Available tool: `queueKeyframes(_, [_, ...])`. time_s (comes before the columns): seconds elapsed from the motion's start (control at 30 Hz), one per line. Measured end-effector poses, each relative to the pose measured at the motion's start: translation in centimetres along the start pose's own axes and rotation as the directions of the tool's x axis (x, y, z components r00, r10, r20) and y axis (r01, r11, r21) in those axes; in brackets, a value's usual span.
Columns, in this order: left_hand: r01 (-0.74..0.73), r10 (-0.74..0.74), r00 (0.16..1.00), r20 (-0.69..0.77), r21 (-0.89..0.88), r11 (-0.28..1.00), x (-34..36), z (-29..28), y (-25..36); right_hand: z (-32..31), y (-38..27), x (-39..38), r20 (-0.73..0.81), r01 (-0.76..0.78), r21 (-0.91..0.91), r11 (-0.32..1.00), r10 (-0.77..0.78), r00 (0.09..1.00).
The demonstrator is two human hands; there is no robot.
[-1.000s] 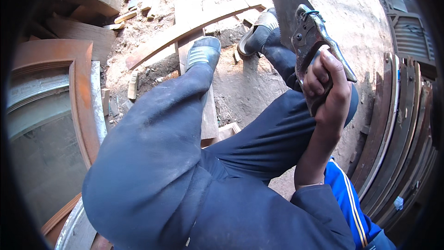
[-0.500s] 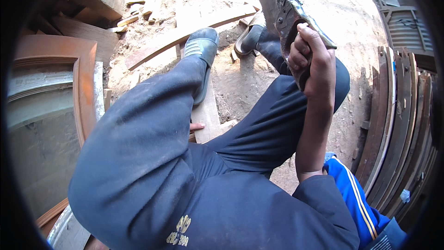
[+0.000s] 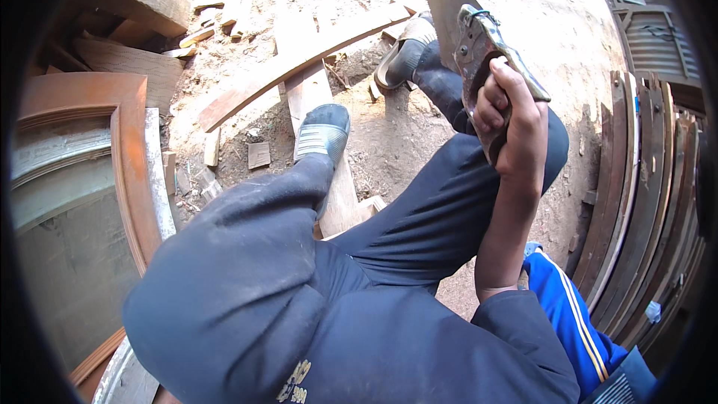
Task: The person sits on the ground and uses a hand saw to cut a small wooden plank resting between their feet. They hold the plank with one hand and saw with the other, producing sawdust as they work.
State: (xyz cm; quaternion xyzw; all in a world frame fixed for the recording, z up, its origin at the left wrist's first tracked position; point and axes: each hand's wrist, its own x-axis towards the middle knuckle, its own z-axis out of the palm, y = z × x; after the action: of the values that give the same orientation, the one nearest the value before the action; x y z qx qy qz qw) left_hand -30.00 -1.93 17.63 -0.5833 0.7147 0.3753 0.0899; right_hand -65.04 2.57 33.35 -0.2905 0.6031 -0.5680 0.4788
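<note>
My right hand is raised over my right knee, its fingers wrapped round the handle of a handsaw. The saw's broad grey blade points up and away, past the top of the picture. A narrow wooden board lies on the ground under my left foot, running back toward me between my legs. My left hand is hidden behind my bent left leg. Farther off, my right foot rests on the dirt in a sandal.
A long plank lies across the dirt beyond my feet, with wood scraps around it. An orange-brown wooden frame stands at left. Upright boards line the right, and someone's blue striped trouser leg is close beside me.
My left leg has shifted down and inward, showing more of the board and ground. Fingers that showed beside the board are now hidden. The saw has dropped slightly in my right hand.
</note>
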Motion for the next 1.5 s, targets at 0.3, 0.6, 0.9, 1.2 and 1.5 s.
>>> queueKeyframes(0.3, [-0.180, 0.183, 0.934, -0.305, 0.037, 0.983, 20.4, -7.2, -1.9, 0.0, -0.1, 0.0, -0.059, -0.095, -0.033, 0.995, 0.093, 0.994])
queueKeyframes(0.6, [0.068, 0.010, 0.963, -0.268, 0.280, 0.958, 33.0, -1.1, 3.2, 2.5, -1.2, -0.2, -0.015, -0.073, 0.005, 0.997, 0.073, 0.997])
queueKeyframes(0.9, [0.139, -0.139, 0.990, -0.020, 0.287, 0.948, 30.4, -4.8, 6.9, 0.1, -0.3, -0.7, 0.015, -0.100, 0.125, 0.987, 0.099, 0.995])
queueKeyframes(1.2, [0.135, -0.104, 0.989, -0.107, 0.350, 0.927, 27.0, -6.6, 0.9, -0.3, -0.2, -0.6, -0.052, 0.022, 0.087, 0.996, -0.017, 0.998])
queueKeyframes(1.5, [0.108, -0.063, 0.984, -0.169, 0.276, 0.955, 29.0, -3.1, -3.1, 2.2, -0.3, 0.0, -0.086, -0.077, 0.020, 0.997, 0.078, 0.993])
